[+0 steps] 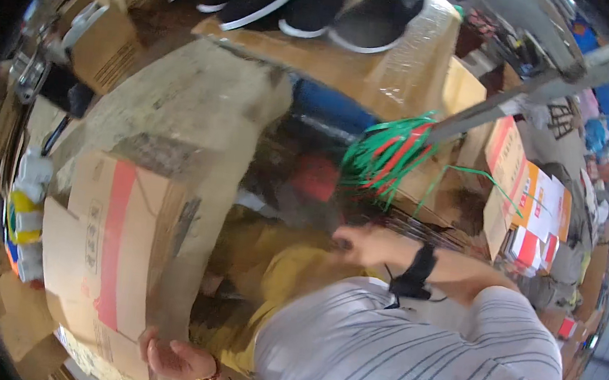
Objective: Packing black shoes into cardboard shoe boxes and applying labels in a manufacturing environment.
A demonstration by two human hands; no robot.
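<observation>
Down at the lower left, my left hand (175, 360) cups the bottom corner of a big cardboard box (120, 245) with a red stripe; the fingers curl loosely on its edge, palm showing, not clamped shut. The box stands tilted against a taller carton (202, 105), left of a yellow bag (266, 268). I judge it bulky but fairly light, stiff along the folds and soft on the panels, so corners and bottom edge are the places to hold. My right hand (365, 245), a black band (418, 272) on its wrist, reaches into the dark clutter under green and red straps (390, 154); whether that grip is closed on anything I cannot tell, since motion blurs it. Whatever is in the box is hidden, and my striped shirt (406, 356) covers the lower right.
</observation>
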